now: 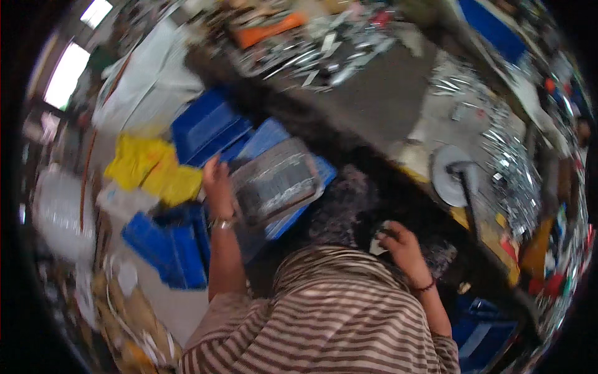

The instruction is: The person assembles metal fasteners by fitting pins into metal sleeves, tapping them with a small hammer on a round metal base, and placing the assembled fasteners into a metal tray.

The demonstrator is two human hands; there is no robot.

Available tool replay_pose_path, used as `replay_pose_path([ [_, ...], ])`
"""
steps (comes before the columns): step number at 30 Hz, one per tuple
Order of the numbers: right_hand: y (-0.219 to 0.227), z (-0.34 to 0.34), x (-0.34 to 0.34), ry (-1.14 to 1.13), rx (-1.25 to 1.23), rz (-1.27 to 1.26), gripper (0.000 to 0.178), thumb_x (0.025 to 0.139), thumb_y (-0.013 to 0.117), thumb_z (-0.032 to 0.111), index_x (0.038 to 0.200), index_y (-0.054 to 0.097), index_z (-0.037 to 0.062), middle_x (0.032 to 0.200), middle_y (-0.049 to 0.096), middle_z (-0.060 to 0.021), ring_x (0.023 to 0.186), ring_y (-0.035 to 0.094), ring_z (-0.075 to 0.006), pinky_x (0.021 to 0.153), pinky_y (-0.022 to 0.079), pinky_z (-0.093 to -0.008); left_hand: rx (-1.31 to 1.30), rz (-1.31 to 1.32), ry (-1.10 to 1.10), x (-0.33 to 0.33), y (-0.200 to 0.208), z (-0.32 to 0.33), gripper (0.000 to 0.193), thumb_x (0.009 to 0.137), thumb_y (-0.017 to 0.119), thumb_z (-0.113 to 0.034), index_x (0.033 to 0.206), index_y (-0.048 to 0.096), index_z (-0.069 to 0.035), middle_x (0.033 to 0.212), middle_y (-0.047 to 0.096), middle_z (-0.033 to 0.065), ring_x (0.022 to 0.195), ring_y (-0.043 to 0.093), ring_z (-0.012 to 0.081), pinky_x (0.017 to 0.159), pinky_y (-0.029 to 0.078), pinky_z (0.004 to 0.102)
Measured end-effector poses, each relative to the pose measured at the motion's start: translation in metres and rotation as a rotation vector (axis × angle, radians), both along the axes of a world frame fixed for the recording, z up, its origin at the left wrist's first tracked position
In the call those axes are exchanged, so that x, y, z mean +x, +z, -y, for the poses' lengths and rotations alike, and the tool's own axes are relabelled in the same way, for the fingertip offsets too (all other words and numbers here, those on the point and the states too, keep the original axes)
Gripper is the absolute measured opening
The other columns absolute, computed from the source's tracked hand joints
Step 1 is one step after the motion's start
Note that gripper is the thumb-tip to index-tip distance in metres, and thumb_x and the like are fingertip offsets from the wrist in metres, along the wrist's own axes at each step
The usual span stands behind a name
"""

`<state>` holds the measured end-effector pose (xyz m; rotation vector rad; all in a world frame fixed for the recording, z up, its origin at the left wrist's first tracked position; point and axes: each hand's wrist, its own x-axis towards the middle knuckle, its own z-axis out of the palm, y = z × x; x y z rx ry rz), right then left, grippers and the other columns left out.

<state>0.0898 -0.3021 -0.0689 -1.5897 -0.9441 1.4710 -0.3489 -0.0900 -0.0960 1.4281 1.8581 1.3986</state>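
My left hand (218, 187) is closed on the left edge of a rectangular clear plastic tray (274, 181) with a grey, streaky inside. The tray is tilted above several blue plastic trays (265, 138); motion blurs its details. Close to my body on the right, my right hand (405, 246) has its fingers curled around a small pale piece (377, 244), whose kind I cannot make out. A black surface with greyish dust (342, 206) lies between my two hands.
Blue bins (165, 246) and a yellow bag (144, 163) stand at the left. Ahead are a heap of shiny metal strips (324, 56) and a dark ledge. At the right, a hammer (466, 187) rests on a round grey disc (443, 181), beside more strips (511, 168).
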Motion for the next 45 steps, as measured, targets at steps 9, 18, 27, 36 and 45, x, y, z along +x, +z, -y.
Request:
replay_pose_path([
  [9, -0.011, 0.025, -0.022, -0.065, 0.158, 0.155, 0.026, 0.095, 0.070, 0.017, 0.110, 0.063, -0.0026, 0.088, 0.065, -0.0155, 0.077, 0.059, -0.0174, 0.072, 0.050, -0.0357, -0.029, -0.089, -0.474, 0.147, 0.047, 0.038, 0.029, 0.102, 0.062, -0.018, 0.126, 0.064, -0.002, 0.106, 0.069, 0.0070, 0.090, 0.064, 0.0134, 0.080, 0.053, 0.0276],
  [18, -0.098, 0.035, -0.013, -0.317, 0.165, 0.041, 0.027, 0.098, 0.065, 0.017, 0.120, 0.063, 0.0002, 0.098, 0.070, -0.0134, 0.090, 0.064, -0.0176, 0.081, 0.052, -0.0334, -1.028, 0.732, -1.114, 0.281, 0.012, 0.141, 0.034, 0.109, 0.050, -0.031, 0.127, 0.061, -0.005, 0.092, 0.068, 0.0040, 0.071, 0.059, 0.0078, 0.061, 0.047, 0.0214],
  [27, -0.090, 0.043, -0.007, -0.360, 0.160, -0.029, 0.016, 0.099, 0.063, 0.010, 0.113, 0.066, 0.0012, 0.099, 0.068, -0.0022, 0.092, 0.061, -0.0095, 0.082, 0.051, -0.0282, -1.097, 0.797, -1.172, 0.271, -0.013, 0.136, 0.027, 0.107, 0.056, -0.022, 0.128, 0.062, -0.006, 0.103, 0.070, 0.0049, 0.083, 0.062, 0.0086, 0.071, 0.050, 0.0227],
  [36, 0.059, 0.068, 0.019, -0.396, 0.640, 0.759, 0.014, 0.090, 0.072, 0.011, 0.099, 0.069, 0.0012, 0.084, 0.064, -0.0145, 0.073, 0.065, -0.0283, 0.066, 0.052, -0.0364, -0.040, 0.330, -1.042, 0.288, 0.104, 0.041, 0.021, 0.103, 0.061, -0.019, 0.113, 0.072, -0.004, 0.081, 0.070, -0.0011, 0.066, 0.055, 0.0034, 0.059, 0.044, 0.0211],
  [45, 0.107, 0.078, 0.069, -0.517, 0.657, 0.876, 0.031, 0.086, 0.074, 0.011, 0.113, 0.063, 0.0008, 0.092, 0.061, -0.0167, 0.080, 0.064, -0.0323, 0.071, 0.052, -0.0379, 0.639, -0.428, -0.625, 0.365, 0.085, -0.045, 0.046, 0.100, 0.063, -0.032, 0.139, 0.057, -0.008, 0.129, 0.063, 0.0129, 0.126, 0.053, 0.0321, 0.104, 0.043, 0.0449],
])
